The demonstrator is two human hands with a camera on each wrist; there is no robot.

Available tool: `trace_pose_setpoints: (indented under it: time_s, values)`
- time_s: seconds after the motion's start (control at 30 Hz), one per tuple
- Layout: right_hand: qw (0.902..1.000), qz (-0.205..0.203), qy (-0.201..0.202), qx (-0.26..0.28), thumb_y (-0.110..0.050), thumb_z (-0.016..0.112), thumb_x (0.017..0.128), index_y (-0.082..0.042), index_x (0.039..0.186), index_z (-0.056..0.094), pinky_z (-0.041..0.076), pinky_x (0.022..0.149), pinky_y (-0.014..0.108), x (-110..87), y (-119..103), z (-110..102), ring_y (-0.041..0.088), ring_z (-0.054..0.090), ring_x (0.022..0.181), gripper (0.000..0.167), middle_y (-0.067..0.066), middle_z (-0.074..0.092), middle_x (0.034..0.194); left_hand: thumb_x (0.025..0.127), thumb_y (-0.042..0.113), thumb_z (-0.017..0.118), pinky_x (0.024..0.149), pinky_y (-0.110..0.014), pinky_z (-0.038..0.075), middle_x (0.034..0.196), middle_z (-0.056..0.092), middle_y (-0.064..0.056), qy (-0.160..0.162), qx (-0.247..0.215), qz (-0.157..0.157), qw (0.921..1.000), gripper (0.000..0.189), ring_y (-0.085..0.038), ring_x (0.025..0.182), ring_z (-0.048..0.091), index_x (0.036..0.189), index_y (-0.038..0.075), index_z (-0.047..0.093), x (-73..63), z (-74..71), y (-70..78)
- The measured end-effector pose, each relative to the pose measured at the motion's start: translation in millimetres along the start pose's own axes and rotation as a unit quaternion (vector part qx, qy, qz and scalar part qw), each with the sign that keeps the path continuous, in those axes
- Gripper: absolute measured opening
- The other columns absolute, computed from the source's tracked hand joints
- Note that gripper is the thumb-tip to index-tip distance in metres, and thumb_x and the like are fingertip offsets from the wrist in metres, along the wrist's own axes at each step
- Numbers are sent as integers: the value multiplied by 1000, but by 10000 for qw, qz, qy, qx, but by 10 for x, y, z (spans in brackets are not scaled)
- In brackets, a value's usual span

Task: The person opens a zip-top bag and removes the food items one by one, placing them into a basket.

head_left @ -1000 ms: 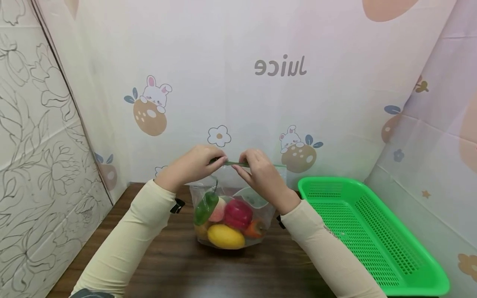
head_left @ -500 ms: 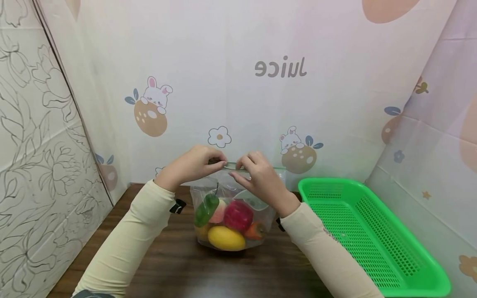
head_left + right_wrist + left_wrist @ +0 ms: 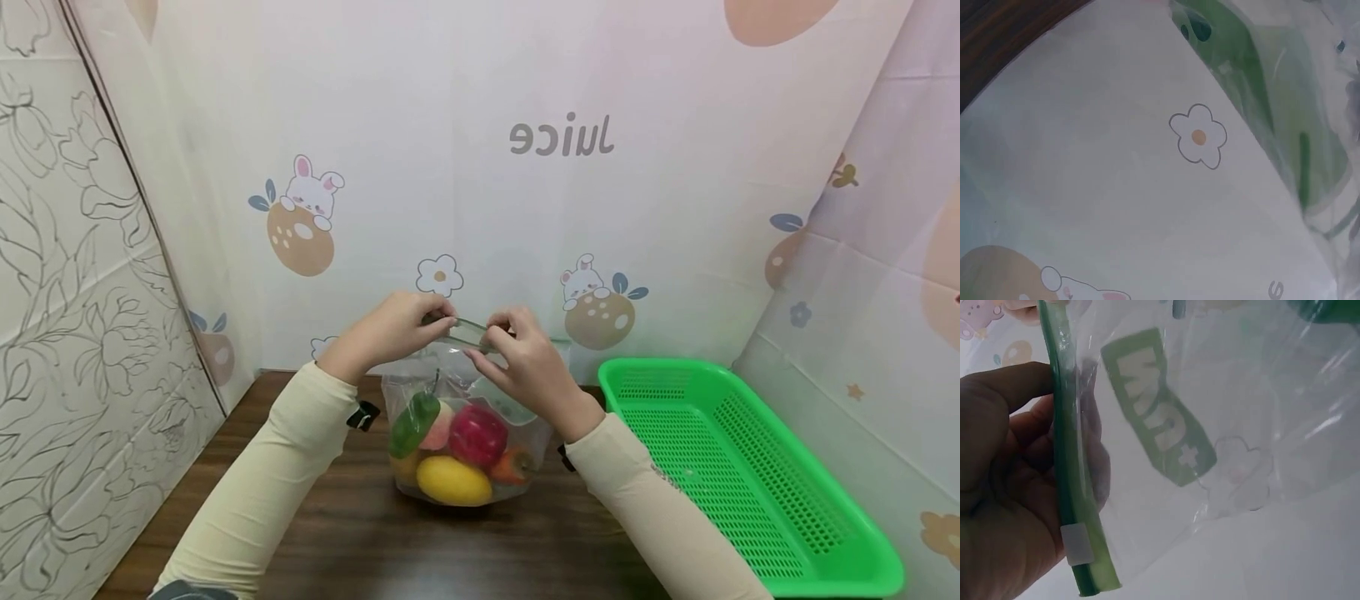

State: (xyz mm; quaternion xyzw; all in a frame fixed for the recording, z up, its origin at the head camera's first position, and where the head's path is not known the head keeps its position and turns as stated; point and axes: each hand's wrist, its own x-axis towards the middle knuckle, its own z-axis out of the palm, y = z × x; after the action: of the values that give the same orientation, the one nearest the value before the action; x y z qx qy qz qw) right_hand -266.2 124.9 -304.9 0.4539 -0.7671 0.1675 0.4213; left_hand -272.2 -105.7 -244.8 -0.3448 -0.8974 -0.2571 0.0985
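A clear zip bag (image 3: 448,362) stands upright on the table, holding a yellow fruit (image 3: 453,481), a red one (image 3: 477,435), a green pepper-like piece (image 3: 414,425), a pinkish one (image 3: 437,427) and an orange carrot-like piece (image 3: 512,465). My left hand (image 3: 401,329) pinches the bag's green zip strip (image 3: 468,331) between thumb and fingers. In the left wrist view a whitish slider (image 3: 1077,544) sits near the strip's end. Farther along the strip, my right hand (image 3: 532,362) holds the bag's mouth with bent fingers; its thumb stands a little apart. The right wrist view shows only bag plastic.
A green plastic basket (image 3: 817,450) stands on the right side of the brown wooden table (image 3: 352,517). Patterned cloth (image 3: 450,183) hangs behind, with more on both sides.
My right fingers have loosened and shifted along the strip, and the bag's mouth between the hands now slants down to the right. The left hand has stayed nearly still.
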Motion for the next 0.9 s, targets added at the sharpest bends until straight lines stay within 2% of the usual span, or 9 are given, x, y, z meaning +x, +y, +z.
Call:
trace_pose_setpoints:
  time_s: [0.13, 0.27, 0.33, 0.47, 0.57, 0.67, 0.77, 0.83, 0.9]
  values:
    - [9992, -273, 279, 4, -14, 87, 79, -6, 86, 64, 50, 83, 38, -36, 2, 1, 30, 53, 96, 25, 11, 58, 100, 102, 16, 60, 77, -36, 53, 100, 71, -7, 160, -94, -244, 9995, 17, -17, 82, 63, 111, 4, 68, 21, 29, -16]
    - [9975, -615, 357, 38, -18, 87, 80, -8, 86, 66, 51, 88, 37, -70, -4, -3, 28, 59, 98, 24, 7, 65, 94, 101, 16, 61, 76, -36, 53, 100, 71, -8, 314, -57, -435, 9985, 18, -19, 80, 62, 111, 3, 68, 56, 62, -41]
    - [9971, -710, 242, 78, -19, 86, 82, -9, 86, 66, 51, 85, 35, -87, -11, -10, 24, 60, 92, 23, 4, 67, 88, 101, 16, 60, 77, -37, 53, 102, 70, -9, 341, -66, -576, 9977, 19, -20, 82, 62, 113, 3, 68, 72, 76, -61]
    - [9962, -833, -59, 232, -19, 85, 82, -11, 82, 64, 49, 67, 28, -116, -41, -36, 17, 56, 69, 23, 0, 62, 73, 102, 14, 58, 83, -40, 53, 113, 70, -13, 343, -81, -777, 9964, 24, -23, 93, 65, 118, 1, 68, 92, 110, -126]
    - [9953, -876, -219, 362, -19, 85, 83, -12, 81, 61, 46, 58, 24, -130, -66, -58, 13, 51, 59, 25, -2, 57, 66, 101, 13, 56, 81, -39, 52, 117, 69, -14, 334, -109, -822, 9960, 26, -22, 90, 63, 120, 0, 69, 86, 137, -175]
    - [9948, -877, -338, 400, -20, 85, 82, -12, 81, 60, 45, 55, 21, -138, -85, -86, 11, 51, 56, 26, -3, 58, 64, 99, 20, 62, 69, -35, 51, 102, 71, -11, 183, -273, -760, 9966, 27, -19, 75, 59, 117, 2, 71, 85, 163, -215]
    - [9944, -861, -501, 363, -21, 86, 81, -13, 82, 59, 45, 55, 21, -143, -97, -112, 10, 51, 55, 28, -4, 58, 64, 92, 33, 74, 62, -33, 50, 90, 69, -4, -125, -465, -635, 9968, 34, -16, 67, 57, 114, 6, 72, 88, 177, -235]
    - [9938, -852, -623, 339, -21, 87, 80, -12, 83, 59, 45, 55, 20, -146, -108, -131, 9, 52, 54, 30, -4, 58, 64, 86, 39, 80, 62, -33, 50, 88, 68, -1, -326, -500, -596, 9964, 41, -16, 65, 56, 113, 8, 72, 93, 184, -246]
    - [9931, -858, -727, 337, -21, 87, 79, -12, 84, 58, 45, 54, 20, -150, -124, -146, 9, 51, 53, 31, -4, 58, 63, 83, 39, 83, 66, -33, 51, 92, 69, 0, -394, -427, -622, 9964, 44, -16, 70, 59, 112, 8, 71, 98, 191, -255]
